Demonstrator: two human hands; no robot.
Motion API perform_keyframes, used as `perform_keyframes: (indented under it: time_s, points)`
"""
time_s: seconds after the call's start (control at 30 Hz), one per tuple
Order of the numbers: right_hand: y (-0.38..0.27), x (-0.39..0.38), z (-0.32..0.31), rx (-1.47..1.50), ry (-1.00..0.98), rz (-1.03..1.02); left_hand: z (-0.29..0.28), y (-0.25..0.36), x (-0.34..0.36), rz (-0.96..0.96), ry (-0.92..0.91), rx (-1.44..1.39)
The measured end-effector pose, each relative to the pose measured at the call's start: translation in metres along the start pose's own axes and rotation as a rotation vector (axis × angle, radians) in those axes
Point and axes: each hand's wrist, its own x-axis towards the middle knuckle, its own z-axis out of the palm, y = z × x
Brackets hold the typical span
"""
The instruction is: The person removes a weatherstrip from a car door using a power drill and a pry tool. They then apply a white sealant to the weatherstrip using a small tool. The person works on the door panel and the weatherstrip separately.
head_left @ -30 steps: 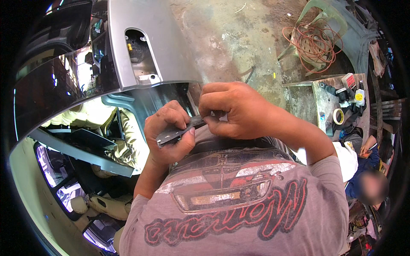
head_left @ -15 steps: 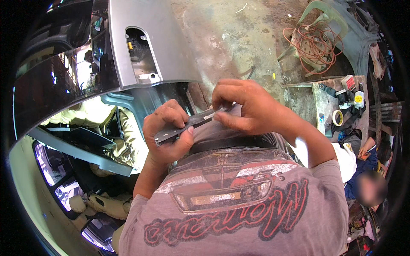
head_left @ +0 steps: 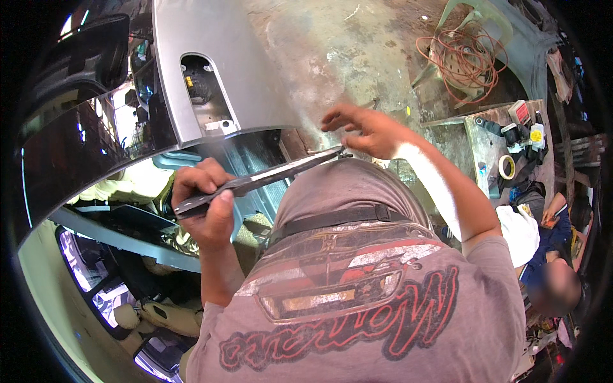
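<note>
A long, dark, narrow trim strip [head_left: 274, 173] with a pale line along its length lies slantwise in front of my belly. My left hand [head_left: 207, 199] is closed round its wider left end, the thumb on top. Close by the strip's thin right end is my right hand [head_left: 373, 133], its fingers apart and nothing seen in them. Whether that hand still touches the tip is hard to make out. Beyond the strip stands a silver car body panel [head_left: 246, 83] with a long rounded opening.
On the left, the open car doorway shows a pale blue sill [head_left: 150, 241]. An orange hose [head_left: 463, 64] lies coiled on a greenish chair at the far right. A worn bench [head_left: 480, 143] holds a tape roll [head_left: 506, 167] and bottles; a person [head_left: 552, 246] is near it.
My left hand has moved left and down with the strip, showing much more of its length. My right hand has opened and shifted slightly right.
</note>
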Motion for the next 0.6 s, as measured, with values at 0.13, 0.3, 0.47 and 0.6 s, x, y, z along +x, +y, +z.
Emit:
perform_keyframes:
  time_s: [0.13,0.3,0.47,0.6]
  points:
    - [0.025,0.013,0.013,-0.149,-0.213,-0.047,-0.009,0.024,0.009,0.012,0.056,-0.025]
    - [0.045,0.034,0.028,-0.181,-0.132,-0.092,-0.035,0.054,0.023,0.083,0.128,-0.049]
    - [0.015,0.035,0.021,-0.079,-0.091,-0.165,-0.069,0.074,0.012,0.09,0.167,-0.111]
    - [-0.007,0.02,0.014,-0.15,-0.044,-0.215,-0.091,0.072,-0.005,0.002,0.239,-0.223]
